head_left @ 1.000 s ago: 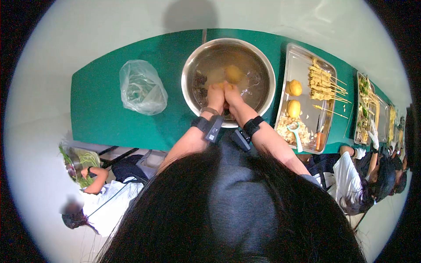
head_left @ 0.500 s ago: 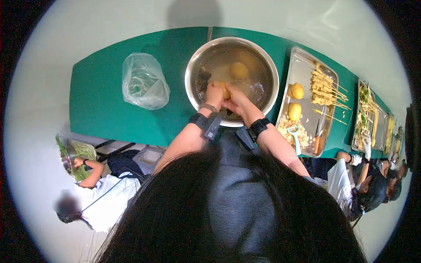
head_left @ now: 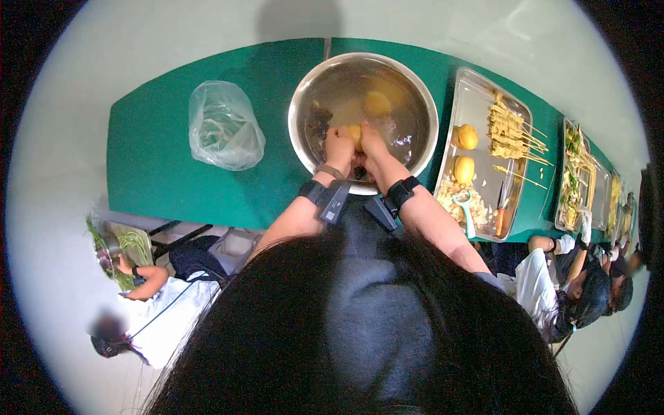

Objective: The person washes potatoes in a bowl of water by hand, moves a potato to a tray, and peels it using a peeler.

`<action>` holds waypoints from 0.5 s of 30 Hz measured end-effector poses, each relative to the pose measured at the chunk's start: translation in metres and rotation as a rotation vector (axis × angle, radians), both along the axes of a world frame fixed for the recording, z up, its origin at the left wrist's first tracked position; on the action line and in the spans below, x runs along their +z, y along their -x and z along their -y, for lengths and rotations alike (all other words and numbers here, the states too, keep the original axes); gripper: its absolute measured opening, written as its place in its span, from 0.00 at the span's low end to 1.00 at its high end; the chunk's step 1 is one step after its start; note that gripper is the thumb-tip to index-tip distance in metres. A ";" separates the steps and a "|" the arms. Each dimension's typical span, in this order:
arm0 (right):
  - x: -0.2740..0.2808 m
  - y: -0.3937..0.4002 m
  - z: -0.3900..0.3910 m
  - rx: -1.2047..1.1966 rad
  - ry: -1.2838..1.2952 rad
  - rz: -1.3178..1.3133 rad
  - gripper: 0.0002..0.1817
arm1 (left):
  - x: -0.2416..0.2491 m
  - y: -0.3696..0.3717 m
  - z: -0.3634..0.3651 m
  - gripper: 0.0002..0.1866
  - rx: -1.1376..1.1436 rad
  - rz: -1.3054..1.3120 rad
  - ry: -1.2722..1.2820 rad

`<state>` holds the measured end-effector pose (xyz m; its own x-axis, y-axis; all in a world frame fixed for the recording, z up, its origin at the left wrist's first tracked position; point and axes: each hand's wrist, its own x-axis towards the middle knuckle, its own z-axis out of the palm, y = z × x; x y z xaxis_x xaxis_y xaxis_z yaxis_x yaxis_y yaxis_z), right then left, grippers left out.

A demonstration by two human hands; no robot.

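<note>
Potato (head_left: 355, 136) in both grips: the left hand (head_left: 339, 148) and right hand (head_left: 374, 146) curl around it from either side, inside the metal bowl (head_left: 295, 121) of cloudy water. Another potato (head_left: 377, 104) lies just beyond them. Right of the bowl, a tray (head_left: 448, 155) holds two potatoes (head_left: 466, 153), skewers (head_left: 507, 131) and a peeler (head_left: 468, 214).

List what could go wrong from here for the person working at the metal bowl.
The yellow potato is wet, so it might slip from the left hand and right hand and splash water over the bowl.
The orange-handled knife lies bare in the tray; a careless reach might meet its blade.
Some skewers jut past the tray's edge and could snag a sleeve.
</note>
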<state>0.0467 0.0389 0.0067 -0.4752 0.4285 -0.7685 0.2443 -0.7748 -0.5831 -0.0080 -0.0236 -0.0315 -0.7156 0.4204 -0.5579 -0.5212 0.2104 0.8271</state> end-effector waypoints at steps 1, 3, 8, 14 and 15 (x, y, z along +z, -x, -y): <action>-0.009 -0.001 -0.005 0.028 0.037 -0.008 0.19 | 0.018 -0.003 0.001 0.18 -0.006 0.000 0.023; -0.013 -0.005 -0.013 0.055 0.125 -0.010 0.22 | 0.026 -0.004 0.001 0.18 -0.008 0.029 0.033; -0.006 -0.005 -0.022 0.128 0.221 0.022 0.19 | -0.012 0.016 0.001 0.15 -0.059 0.485 -0.178; 0.006 0.001 -0.024 0.309 0.084 -0.058 0.15 | 0.000 0.021 0.003 0.19 0.020 0.626 -0.363; -0.001 0.003 -0.025 0.345 0.021 -0.065 0.14 | 0.011 0.020 0.003 0.19 0.046 0.655 -0.328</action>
